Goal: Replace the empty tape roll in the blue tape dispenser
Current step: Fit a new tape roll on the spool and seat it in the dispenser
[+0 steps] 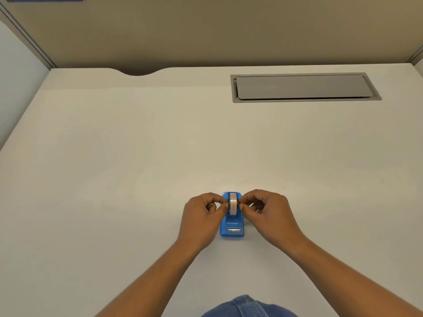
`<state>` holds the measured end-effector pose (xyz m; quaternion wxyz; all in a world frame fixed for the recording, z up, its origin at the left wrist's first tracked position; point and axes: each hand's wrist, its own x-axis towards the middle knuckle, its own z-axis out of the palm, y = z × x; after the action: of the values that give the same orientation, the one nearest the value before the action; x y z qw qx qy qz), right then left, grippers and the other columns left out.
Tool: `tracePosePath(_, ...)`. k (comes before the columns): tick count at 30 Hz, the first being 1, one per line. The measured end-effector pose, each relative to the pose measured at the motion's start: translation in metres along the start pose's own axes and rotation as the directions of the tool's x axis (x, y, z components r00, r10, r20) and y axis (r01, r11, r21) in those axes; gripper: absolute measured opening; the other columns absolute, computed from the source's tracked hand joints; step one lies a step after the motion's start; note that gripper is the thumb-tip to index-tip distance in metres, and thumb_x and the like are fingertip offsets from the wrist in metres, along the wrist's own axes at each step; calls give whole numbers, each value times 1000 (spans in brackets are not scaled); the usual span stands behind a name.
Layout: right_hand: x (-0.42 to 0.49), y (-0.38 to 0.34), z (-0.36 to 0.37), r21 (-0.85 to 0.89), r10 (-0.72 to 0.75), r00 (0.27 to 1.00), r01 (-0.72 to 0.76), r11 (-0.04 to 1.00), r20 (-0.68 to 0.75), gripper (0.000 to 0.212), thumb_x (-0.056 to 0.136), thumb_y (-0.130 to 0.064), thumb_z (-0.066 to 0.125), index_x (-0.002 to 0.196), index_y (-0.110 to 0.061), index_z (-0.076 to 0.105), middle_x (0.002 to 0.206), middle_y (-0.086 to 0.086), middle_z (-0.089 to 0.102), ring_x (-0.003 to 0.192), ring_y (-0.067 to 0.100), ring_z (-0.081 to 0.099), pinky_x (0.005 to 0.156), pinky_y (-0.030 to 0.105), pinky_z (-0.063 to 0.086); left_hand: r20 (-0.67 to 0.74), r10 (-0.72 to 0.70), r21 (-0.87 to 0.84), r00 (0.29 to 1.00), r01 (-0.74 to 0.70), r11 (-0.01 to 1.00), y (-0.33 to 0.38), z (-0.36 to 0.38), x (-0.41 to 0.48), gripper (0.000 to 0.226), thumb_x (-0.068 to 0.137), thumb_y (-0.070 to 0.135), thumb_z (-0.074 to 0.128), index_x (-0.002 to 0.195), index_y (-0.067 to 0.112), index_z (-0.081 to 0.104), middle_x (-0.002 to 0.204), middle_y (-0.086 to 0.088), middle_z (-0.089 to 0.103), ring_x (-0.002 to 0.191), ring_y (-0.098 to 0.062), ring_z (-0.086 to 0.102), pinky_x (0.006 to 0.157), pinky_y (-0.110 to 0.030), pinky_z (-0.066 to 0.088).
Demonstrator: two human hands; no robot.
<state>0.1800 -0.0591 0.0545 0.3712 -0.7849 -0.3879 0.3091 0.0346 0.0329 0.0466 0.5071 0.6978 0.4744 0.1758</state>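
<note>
A blue tape dispenser (232, 227) sits on the white desk near its front edge, cutter end toward me. A whitish tape roll (233, 205) stands upright over the dispenser's cradle. My left hand (201, 216) pinches the roll's left side at the hub with thumb and forefinger. From the other side, my right hand (267, 213) pinches the hub the same way. A dark spindle shows at both sides of the roll. Whether the roll rests in the cradle or is held just above it, I cannot tell.
The white desk (137, 156) stretches far ahead and to both sides. A grey cable-tray lid (302, 86) lies flush in the desk at the back right. A tan partition wall (206, 30) stands behind. Blue denim (247, 307) shows at the bottom edge.
</note>
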Motion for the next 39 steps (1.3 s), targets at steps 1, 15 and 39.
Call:
tracePosePath(1,1,1,1,-13,0,1000,0,1000,0,18,82,-8,72,83,-26,74,75,-14,71,62,3,60,56,10,47,-1,-3,8,1000,3,1000,-1,1,1,10,88,16,71,80,22,74,40,10,32,39,-8,30,44,-11,33)
tracePosePath(15,7,7,6,-86,23,999,-26,996,-32,17,81,-13,73,79,-30,69,71,-14,69,56,1,58,55,15,46,-68,-20,34,997,22,999,-10,11,6,15,84,15,74,76,25,68,40,12,41,38,-3,40,43,-10,36)
tracePosePath(39,9,-7,4,-279,0,1000,-5,960,-17,14,78,-17,72,73,-29,68,69,-15,66,56,3,56,54,12,41,389,26,438,921,-210,874,-14,-18,-1,106,59,52,86,139,55,17,66,10,45,56,-10,45,52,-19,37)
